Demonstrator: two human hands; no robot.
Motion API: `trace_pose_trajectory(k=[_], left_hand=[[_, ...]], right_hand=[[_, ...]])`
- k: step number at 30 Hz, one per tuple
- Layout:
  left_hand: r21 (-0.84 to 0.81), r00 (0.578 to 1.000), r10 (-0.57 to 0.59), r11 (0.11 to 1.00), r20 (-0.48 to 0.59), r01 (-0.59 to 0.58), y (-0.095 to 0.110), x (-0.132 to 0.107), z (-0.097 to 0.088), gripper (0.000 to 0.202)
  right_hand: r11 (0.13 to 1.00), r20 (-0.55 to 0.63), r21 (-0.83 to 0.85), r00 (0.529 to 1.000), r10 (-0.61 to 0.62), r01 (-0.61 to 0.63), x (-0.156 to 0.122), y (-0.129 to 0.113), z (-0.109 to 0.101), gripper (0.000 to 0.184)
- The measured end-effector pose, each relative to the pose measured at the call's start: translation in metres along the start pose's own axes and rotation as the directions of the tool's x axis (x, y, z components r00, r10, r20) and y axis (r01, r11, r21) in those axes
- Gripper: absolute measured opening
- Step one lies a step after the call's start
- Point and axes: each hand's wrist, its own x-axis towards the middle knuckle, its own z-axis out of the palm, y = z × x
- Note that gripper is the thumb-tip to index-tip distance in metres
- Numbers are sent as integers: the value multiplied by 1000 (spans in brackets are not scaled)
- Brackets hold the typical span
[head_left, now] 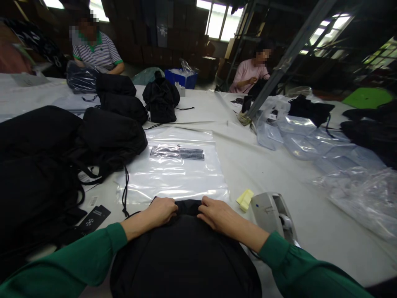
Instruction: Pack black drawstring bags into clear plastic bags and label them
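Observation:
A black fabric bag (186, 256) lies at the table's near edge, right in front of me. At the left of its top edge, my left hand (163, 210) is closed on the cloth. My right hand (214, 212) pinches the same edge a little to the right, leaving a short stretch of the rim between the two. Just beyond both hands is a flat clear plastic bag (176, 176) with a printed label block. A black drawstring cord (125, 190) hangs near my left wrist.
Black bags (40, 165) are piled on the left, with a black hang tag (94, 218). On the right are a grey tape dispenser (274, 215), yellow paper (245, 200), clear plastic trays (300, 136) and a slanted metal post (285, 62). Two people sit across the table.

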Motion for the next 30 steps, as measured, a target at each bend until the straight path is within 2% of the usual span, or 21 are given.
trace_pose_trajectory(k=[3, 6, 9, 12, 16, 21, 27, 30], left_hand=[[17, 1000, 20, 1000, -13, -20, 4, -3, 1, 22], [-20, 999, 36, 999, -20, -37, 3, -12, 5, 21], [-98, 999, 21, 995, -44, -25, 0, -21, 14, 25], [-141, 996, -42, 989, -76, 31, 0, -24, 25, 24], [-153, 988, -94, 985, -124, 75, 3, -20, 30, 20], [-157, 986, -32, 988, -161, 6, 6, -27, 27, 19], [-216, 956, -170, 969, -237, 119, 18, -39, 43, 24], [-255, 945, -183, 960, -270, 113, 18, -39, 37, 21]], right_hand=[[972, 1, 171, 986, 166, -164, 18, 1, 1, 21], [920, 61, 240, 951, 304, -309, 25, -3, 25, 27], [899, 90, 266, 937, 337, -349, 17, -11, 52, 29], [853, 55, 352, 918, 392, -385, 9, -16, 69, 29], [810, -43, 460, 902, 429, -363, 7, -17, 78, 25], [809, -140, 538, 921, 363, -237, 5, -11, 75, 6], [812, -122, 562, 955, 270, -158, 8, -6, 68, 7], [787, -113, 592, 949, 293, -173, 11, -2, 58, 27]])
